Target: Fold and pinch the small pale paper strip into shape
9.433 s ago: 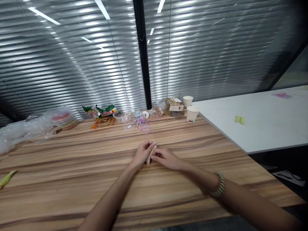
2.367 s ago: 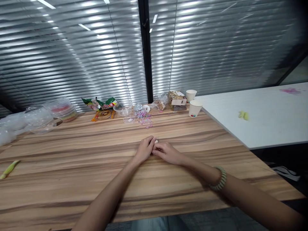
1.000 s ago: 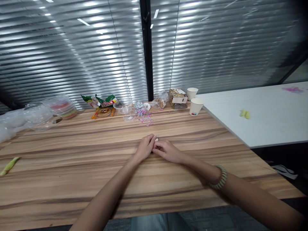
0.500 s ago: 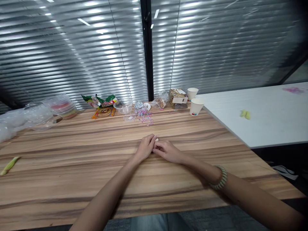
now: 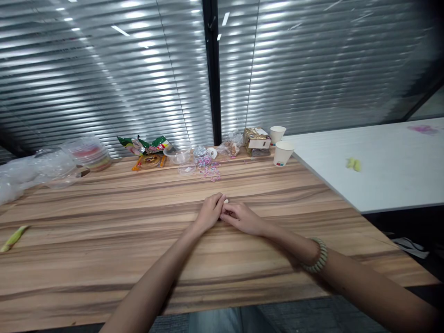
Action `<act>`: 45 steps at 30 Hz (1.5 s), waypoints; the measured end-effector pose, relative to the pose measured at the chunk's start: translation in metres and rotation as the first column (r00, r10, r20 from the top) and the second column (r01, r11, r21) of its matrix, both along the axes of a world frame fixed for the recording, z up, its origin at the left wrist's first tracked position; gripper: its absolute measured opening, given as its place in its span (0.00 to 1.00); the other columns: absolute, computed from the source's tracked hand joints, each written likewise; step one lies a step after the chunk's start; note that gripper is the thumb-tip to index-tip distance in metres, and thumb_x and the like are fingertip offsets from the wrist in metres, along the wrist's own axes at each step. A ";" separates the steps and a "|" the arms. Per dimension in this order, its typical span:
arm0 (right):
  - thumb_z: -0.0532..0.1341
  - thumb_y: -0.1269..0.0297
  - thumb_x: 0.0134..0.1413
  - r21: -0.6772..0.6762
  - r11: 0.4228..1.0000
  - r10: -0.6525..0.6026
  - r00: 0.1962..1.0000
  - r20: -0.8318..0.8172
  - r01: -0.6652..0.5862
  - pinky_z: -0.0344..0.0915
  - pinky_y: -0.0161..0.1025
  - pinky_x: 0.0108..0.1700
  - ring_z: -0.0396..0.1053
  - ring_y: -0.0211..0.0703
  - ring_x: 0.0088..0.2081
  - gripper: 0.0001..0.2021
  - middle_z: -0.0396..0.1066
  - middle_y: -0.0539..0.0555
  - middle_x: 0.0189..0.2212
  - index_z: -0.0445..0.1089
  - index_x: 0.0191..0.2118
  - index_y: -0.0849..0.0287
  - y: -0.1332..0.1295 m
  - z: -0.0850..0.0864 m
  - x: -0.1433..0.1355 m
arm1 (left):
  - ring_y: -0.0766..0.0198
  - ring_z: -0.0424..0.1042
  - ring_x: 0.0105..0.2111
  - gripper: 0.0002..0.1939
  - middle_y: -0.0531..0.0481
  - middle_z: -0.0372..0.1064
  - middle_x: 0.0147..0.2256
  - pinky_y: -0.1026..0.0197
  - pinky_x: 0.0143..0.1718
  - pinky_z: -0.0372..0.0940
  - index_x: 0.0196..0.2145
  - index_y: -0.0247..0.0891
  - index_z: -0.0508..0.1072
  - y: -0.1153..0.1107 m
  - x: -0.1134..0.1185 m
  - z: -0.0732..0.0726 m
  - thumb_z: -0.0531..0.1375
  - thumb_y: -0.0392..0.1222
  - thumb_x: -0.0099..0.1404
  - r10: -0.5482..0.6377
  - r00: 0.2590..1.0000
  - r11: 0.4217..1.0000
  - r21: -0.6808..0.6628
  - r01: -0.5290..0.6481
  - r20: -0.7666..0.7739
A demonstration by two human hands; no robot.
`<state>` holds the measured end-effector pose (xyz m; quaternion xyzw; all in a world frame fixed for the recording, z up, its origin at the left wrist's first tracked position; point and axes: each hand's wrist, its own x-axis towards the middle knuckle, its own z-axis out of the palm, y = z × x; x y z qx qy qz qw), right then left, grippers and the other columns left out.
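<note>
In the head view, my left hand (image 5: pixel 210 212) and my right hand (image 5: pixel 244 218) rest together on the wooden table (image 5: pixel 104 259). Their fingers are closed and meet at the tips. A small whitish piece (image 5: pixel 226 201) peeks out between them at the far side; its kind is too small to tell. The curled fingers hide whatever else lies between the hands. A coiled bracelet (image 5: pixel 321 255) circles my right wrist. Beyond the hands lie scattered small pink and purple bits (image 5: pixel 211 172).
Along the back edge stand two paper cups (image 5: pixel 283 155), a gold box (image 5: pixel 256 141), a clear bowl (image 5: pixel 176 155), a green snack bag (image 5: pixel 149 145) and stacked plastic containers (image 5: pixel 92 155). A yellow-green strip (image 5: pixel 14 239) lies far left. A white table (image 5: pixel 388 185) adjoins at right.
</note>
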<state>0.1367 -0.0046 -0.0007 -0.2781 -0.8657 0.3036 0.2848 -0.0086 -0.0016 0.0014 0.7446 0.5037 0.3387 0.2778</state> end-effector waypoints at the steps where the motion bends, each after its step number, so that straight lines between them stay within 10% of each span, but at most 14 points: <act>1: 0.53 0.72 0.53 0.000 1.000 0.000 1.000 0.000 0.000 0.56 0.32 0.31 0.61 0.37 0.27 0.04 0.66 0.50 0.26 0.64 0.29 0.61 0.000 0.000 0.000 | 0.68 0.56 0.23 0.18 0.55 0.56 0.20 0.65 0.26 0.50 0.21 0.37 0.58 0.000 0.000 0.000 0.43 0.45 0.65 0.000 1.000 1.000 0.001 0.000 -0.001; 45: 0.53 0.69 0.56 -0.026 1.000 0.003 1.000 -0.005 -0.003 0.57 0.33 0.34 0.63 0.37 0.30 0.06 0.68 0.51 0.28 0.65 0.30 0.62 0.001 0.000 0.001 | 0.68 0.58 0.24 0.17 0.55 0.58 0.20 0.66 0.27 0.53 0.22 0.36 0.62 0.000 0.000 0.004 0.46 0.46 0.64 0.031 0.998 0.999 -0.010 -0.031 0.051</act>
